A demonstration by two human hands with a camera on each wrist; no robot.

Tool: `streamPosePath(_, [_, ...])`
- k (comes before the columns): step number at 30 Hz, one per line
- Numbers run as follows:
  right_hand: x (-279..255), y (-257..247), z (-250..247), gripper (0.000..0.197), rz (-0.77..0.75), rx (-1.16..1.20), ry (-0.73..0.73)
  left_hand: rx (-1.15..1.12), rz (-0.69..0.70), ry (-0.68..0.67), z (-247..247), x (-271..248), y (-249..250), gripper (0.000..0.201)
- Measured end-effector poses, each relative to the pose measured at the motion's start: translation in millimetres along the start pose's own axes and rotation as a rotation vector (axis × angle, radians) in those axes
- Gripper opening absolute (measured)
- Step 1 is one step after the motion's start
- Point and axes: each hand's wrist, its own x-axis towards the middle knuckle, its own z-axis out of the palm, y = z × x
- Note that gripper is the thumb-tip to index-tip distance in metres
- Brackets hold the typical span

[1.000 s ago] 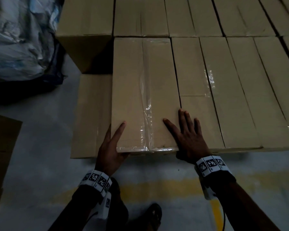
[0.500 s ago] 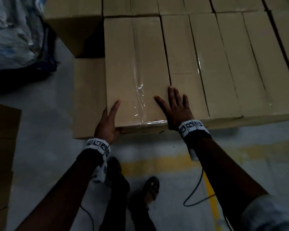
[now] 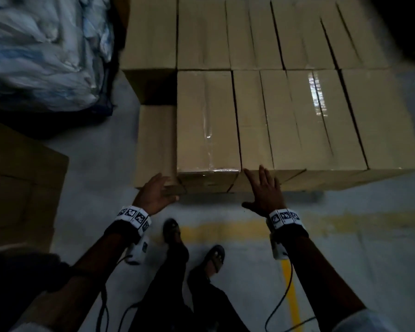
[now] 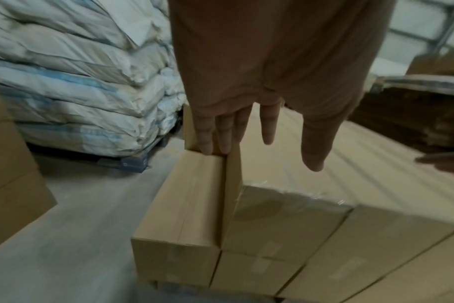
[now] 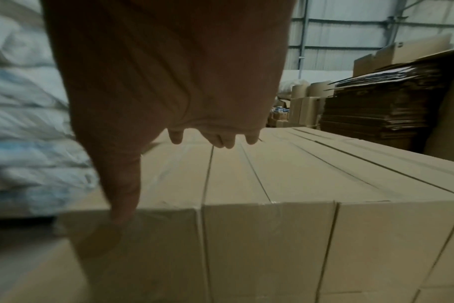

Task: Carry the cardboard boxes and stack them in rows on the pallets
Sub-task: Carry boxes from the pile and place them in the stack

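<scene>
Grey floor (image 3: pixel 101 178); stacked boxes (image 3: pixel 207 121) before both spread hands (image 3: pixel 157 192).

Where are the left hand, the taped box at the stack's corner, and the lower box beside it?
left hand (image 3: pixel 156 194): head view, back of hand.
taped box (image 3: pixel 207 121): head view, top face.
lower box (image 3: pixel 157 142): head view, top face.

tan-brown cardboard boxes (image 3: pixel 207 121) with glossy clear tape strips fill the stack. white sacks (image 3: pixel 41 51) with pale blue bands sit beside them. a faded yellow line (image 3: pixel 216 232) crosses the grey floor (image 3: pixel 94 164). black-and-white square-patterned wristbands (image 3: pixel 134 215) ring both wrists, above black sandals (image 3: pixel 216 257).
</scene>
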Motion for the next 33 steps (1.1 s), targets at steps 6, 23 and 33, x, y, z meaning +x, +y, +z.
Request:
streamPosePath(6, [-49.7,-47.7,-16.8,0.093,-0.138,0.141,0.190,-0.051,0.064,0.092,-34.6,-81.8,18.3,0.076])
streamPosePath(23, [11.2,-363.2,-38.2,0.075,-0.760,0.105,-0.068,-0.268,-0.060,0.541,-165.9,-163.3,-152.9,0.079])
streamPosePath(33, [46.0,-664.3,-28.8,0.075,-1.154,-0.144,-0.178,-0.495,-0.410,0.856,-277.9,-257.2,-344.8,0.087])
